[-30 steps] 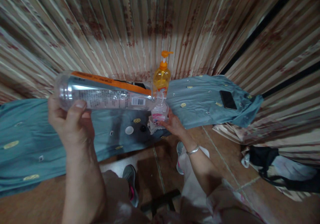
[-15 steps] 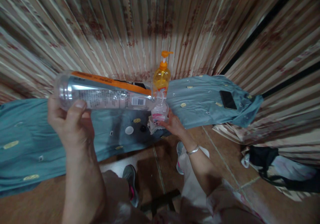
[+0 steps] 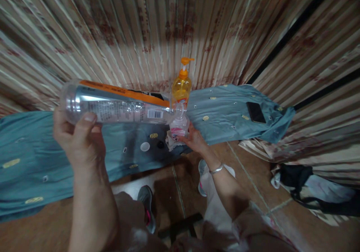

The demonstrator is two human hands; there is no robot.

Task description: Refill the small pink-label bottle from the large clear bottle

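Note:
My left hand point(image 3: 81, 135) is wrapped round the base of a large clear plastic bottle point(image 3: 120, 104) with an orange and silver label. The bottle lies nearly level in the air, its neck pointing right. At that end, its mouth meets the top of a small clear bottle point(image 3: 180, 126) with pink print; whether they touch I cannot tell. My right hand point(image 3: 194, 137) grips the small bottle from the right. A crumpled cloth point(image 3: 172, 142) is under the small bottle. Just behind stands an orange pump bottle point(image 3: 181, 89), its lower part hidden.
A teal patterned cloth point(image 3: 225, 120) covers the long bench. On it lie a white cap point(image 3: 145, 146), a dark cap point(image 3: 160, 144) and a black phone point(image 3: 255, 112). Pleated curtains point(image 3: 157, 30) hang behind. A dark bag point(image 3: 320, 192) rests at the lower right.

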